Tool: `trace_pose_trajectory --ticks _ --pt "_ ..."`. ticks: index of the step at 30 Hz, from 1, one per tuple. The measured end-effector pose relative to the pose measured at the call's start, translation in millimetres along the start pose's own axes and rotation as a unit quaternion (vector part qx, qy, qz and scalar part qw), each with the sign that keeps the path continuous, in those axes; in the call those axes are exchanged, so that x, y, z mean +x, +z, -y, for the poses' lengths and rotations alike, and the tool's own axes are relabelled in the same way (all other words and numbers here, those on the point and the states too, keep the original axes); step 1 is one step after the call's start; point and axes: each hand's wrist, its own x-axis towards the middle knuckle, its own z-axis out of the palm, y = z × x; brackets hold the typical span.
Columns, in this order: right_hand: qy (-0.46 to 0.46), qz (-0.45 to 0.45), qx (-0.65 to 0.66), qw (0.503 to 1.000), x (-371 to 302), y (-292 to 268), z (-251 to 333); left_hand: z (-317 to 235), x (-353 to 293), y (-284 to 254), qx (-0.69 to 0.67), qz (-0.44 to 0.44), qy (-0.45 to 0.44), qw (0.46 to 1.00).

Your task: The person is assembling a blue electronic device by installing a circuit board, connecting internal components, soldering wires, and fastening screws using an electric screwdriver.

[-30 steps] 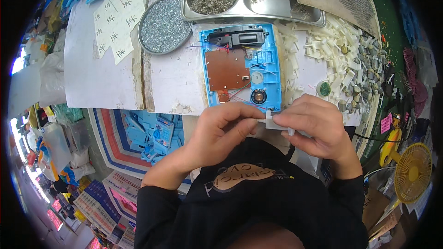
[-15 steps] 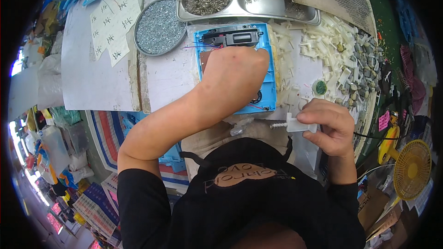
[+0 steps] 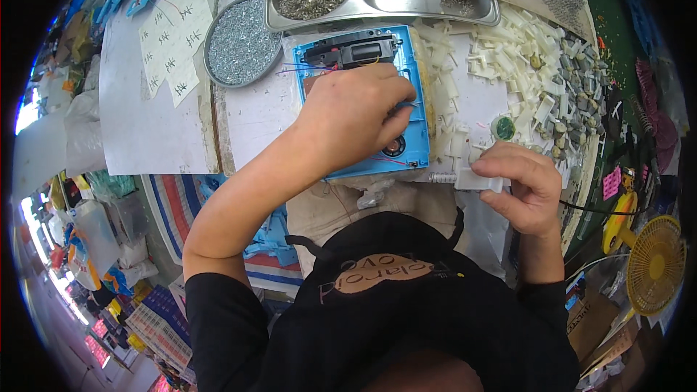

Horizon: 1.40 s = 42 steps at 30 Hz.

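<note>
A blue plastic housing lies on the bench in front of me, with a black mechanism, thin wires and a small round speaker-like part inside. My left hand is over its middle, thumb and forefinger curled together near the right inner side; whatever they grip is hidden. At the housing's lower right corner, my right hand pinches a white plastic piece between thumb and fingers. A coil spring sticks out leftward from that piece.
A round dish of small silver screws stands left of the housing. Behind it is a metal tray of springs. White plastic parts, grey pieces and a green roll lie to the right. A yellow fan stands far right.
My left hand has turned and shifted slightly left and down, uncovering its thumb and the round part. The right hand has raised the white piece and spring a little toward the housing.
</note>
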Motion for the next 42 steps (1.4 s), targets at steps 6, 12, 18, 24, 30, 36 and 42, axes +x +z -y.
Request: trace_pose_trajectory --ticks 6,12,18,24,30,36,42 --pt "0.095 -0.096 0.041 0.99 -2 6 1 -1 -1 4 -0.001 -0.034 0.021 0.999" --pt "-0.041 -0.02 -0.288 0.957 52 13 -6 9 -26 -9 -0.141 -0.138 -0.054 0.979" --pt "-0.114 0.049 -0.35 0.928 78 21 -4 14 -37 5 -0.137 -0.216 -0.049 0.965" --pt "-0.119 0.074 -0.297 0.945 93 24 -17 14 -37 9 -0.175 -0.232 -0.054 0.956" --pt "-0.108 0.035 -0.224 0.968 72 27 -47 17 -36 11 -0.18 -0.235 -0.039 0.954" --pt "-0.091 0.055 -0.21 0.972 78 24 -49 17 -39 11 -0.185 -0.237 -0.055 0.952" --pt "-0.094 0.027 -0.191 0.977 73 28 -56 18 -37 10 -0.177 -0.233 -0.047 0.955"
